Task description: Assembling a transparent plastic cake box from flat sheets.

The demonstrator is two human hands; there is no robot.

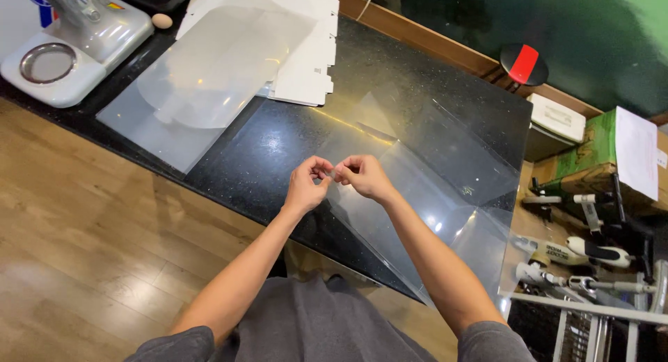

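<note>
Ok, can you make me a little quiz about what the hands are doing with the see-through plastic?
1. True or false: both hands pinch one corner of the clear plastic sheet.
2. What lies under that sheet? A) wooden floor B) black counter C) green box
3. Fill in: behind the stack of clear sheets lie white ____ pieces.

Key
1. True: the left hand and the right hand meet fingertip to fingertip at its corner.
2. B, the black counter.
3. Card: the white card pieces.
</note>
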